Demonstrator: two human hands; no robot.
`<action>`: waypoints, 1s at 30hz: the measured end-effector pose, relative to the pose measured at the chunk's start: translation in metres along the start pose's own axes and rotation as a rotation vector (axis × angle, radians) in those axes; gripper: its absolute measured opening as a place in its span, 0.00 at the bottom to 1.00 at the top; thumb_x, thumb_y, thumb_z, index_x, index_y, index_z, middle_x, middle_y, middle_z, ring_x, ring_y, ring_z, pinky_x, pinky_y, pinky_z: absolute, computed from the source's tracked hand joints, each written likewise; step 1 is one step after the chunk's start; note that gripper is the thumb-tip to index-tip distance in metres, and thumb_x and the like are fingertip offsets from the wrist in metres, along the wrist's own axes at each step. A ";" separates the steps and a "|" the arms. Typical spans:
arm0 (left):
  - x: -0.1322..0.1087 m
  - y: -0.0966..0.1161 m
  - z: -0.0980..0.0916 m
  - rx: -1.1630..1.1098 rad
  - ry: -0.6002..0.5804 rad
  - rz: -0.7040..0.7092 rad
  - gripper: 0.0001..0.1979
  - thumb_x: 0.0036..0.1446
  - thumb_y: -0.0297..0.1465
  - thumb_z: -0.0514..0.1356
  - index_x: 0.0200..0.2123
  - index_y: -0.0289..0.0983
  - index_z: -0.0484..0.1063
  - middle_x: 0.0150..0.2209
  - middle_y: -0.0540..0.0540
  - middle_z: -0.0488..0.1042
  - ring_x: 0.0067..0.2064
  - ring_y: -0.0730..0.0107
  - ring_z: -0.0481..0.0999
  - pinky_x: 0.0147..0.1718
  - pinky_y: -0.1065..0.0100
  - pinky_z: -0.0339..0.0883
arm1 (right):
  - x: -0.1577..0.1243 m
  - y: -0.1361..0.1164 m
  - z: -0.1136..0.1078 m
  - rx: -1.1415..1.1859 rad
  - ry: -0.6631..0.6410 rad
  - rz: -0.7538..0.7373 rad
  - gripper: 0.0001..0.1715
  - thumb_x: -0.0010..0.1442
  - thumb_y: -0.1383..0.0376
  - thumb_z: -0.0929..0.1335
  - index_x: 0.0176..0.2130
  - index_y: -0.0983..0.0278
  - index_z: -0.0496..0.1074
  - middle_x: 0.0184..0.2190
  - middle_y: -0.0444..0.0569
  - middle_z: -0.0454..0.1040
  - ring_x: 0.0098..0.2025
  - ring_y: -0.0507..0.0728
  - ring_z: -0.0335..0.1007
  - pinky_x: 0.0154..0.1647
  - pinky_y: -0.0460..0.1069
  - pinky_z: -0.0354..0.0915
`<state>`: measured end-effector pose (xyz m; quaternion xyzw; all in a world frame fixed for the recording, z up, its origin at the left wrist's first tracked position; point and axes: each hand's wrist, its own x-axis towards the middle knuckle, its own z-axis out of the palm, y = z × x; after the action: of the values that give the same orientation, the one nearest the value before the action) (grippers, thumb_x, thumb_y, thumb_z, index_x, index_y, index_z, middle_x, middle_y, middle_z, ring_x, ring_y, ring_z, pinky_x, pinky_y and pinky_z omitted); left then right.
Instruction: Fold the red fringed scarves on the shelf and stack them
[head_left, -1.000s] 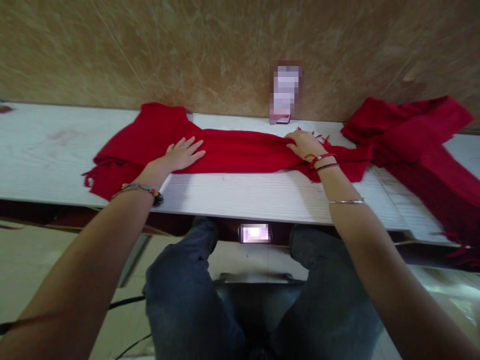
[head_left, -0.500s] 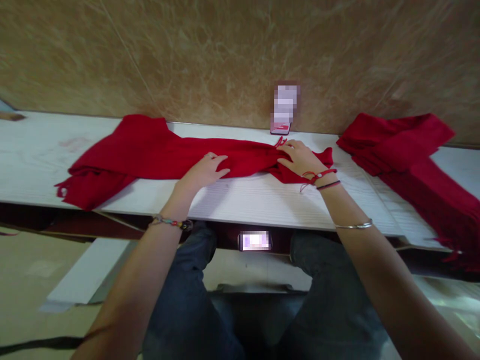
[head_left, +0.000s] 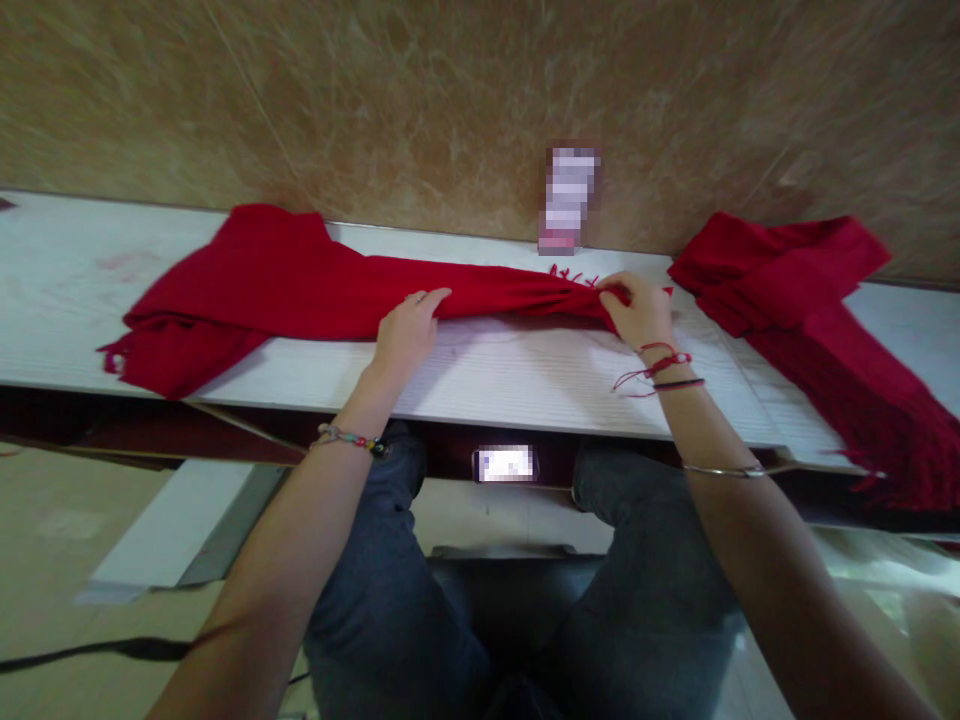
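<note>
A red scarf lies stretched along the white tabletop in front of me, bunched narrow toward its right end. My left hand is closed at the scarf's near edge, about mid-length, with its fingertips over the cloth. Farther right, my right hand pinches the gathered end between thumb and fingers. Short red fringe strands stick out just left of that pinch, along the far side. At the left, the cloth is wide and folded over, with some fringe showing near the front edge.
Another red scarf lies folded at the right, its fringe hanging over the table's front edge. A phone leans against the brown marbled wall. A second lit screen sits below the white tabletop, between my knees.
My right hand has shifted right along the scarf and closed on its end, pulling the cloth narrower. My left hand's fingers have come together at the near edge. The view has tilted slightly.
</note>
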<state>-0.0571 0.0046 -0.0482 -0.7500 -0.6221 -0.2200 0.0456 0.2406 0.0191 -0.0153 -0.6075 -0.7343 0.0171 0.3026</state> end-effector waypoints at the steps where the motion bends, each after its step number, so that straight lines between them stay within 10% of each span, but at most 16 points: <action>1: 0.001 -0.001 -0.001 -0.038 0.066 -0.029 0.23 0.59 0.24 0.49 0.58 0.37 0.61 0.49 0.39 0.71 0.49 0.59 0.71 0.48 0.59 0.64 | 0.005 0.007 -0.005 0.028 0.091 0.043 0.15 0.57 0.70 0.59 0.41 0.66 0.70 0.39 0.53 0.74 0.42 0.57 0.69 0.46 0.53 0.64; 6: 0.006 -0.006 -0.002 -0.163 0.168 0.036 0.27 0.60 0.32 0.54 0.62 0.39 0.52 0.42 0.43 0.74 0.40 0.66 0.73 0.44 0.66 0.65 | 0.020 0.047 -0.018 0.195 0.407 0.239 0.15 0.58 0.65 0.58 0.42 0.64 0.69 0.27 0.48 0.71 0.29 0.55 0.67 0.31 0.52 0.64; 12: 0.009 0.011 -0.010 0.087 0.128 0.052 0.29 0.61 0.31 0.53 0.63 0.39 0.49 0.51 0.38 0.67 0.49 0.57 0.69 0.46 0.59 0.63 | 0.012 0.054 -0.011 -0.008 0.105 0.213 0.18 0.54 0.69 0.61 0.45 0.67 0.68 0.31 0.52 0.73 0.35 0.58 0.69 0.38 0.54 0.65; 15: 0.008 0.026 -0.011 0.184 0.093 0.180 0.21 0.61 0.28 0.50 0.58 0.38 0.61 0.51 0.37 0.65 0.52 0.54 0.66 0.47 0.56 0.62 | 0.004 0.038 -0.017 -0.060 0.086 0.082 0.21 0.54 0.70 0.63 0.49 0.68 0.67 0.43 0.59 0.72 0.45 0.60 0.67 0.48 0.55 0.63; 20: 0.002 0.038 0.003 0.001 -0.287 0.540 0.21 0.58 0.39 0.56 0.54 0.38 0.67 0.48 0.42 0.69 0.48 0.61 0.70 0.46 0.63 0.65 | -0.013 0.006 -0.026 -0.042 -0.186 -0.334 0.24 0.56 0.62 0.65 0.53 0.61 0.66 0.51 0.52 0.69 0.52 0.60 0.64 0.53 0.57 0.61; 24: 0.000 0.034 0.007 0.020 -0.239 0.525 0.16 0.60 0.31 0.51 0.50 0.38 0.70 0.45 0.42 0.72 0.46 0.64 0.72 0.45 0.65 0.66 | -0.020 -0.001 -0.021 -0.150 -0.388 -0.426 0.18 0.54 0.68 0.65 0.46 0.62 0.71 0.44 0.52 0.74 0.48 0.60 0.67 0.52 0.56 0.63; 30: 0.002 0.031 -0.002 -0.087 0.012 0.440 0.15 0.62 0.30 0.49 0.43 0.36 0.74 0.42 0.43 0.76 0.44 0.65 0.74 0.44 0.65 0.67 | -0.008 0.029 -0.040 0.095 0.225 0.047 0.11 0.54 0.70 0.63 0.36 0.63 0.72 0.37 0.53 0.76 0.40 0.58 0.72 0.44 0.54 0.66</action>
<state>-0.0279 -0.0011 -0.0387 -0.8677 -0.4331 -0.2358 0.0636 0.2856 0.0059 0.0020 -0.6076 -0.6797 -0.0095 0.4109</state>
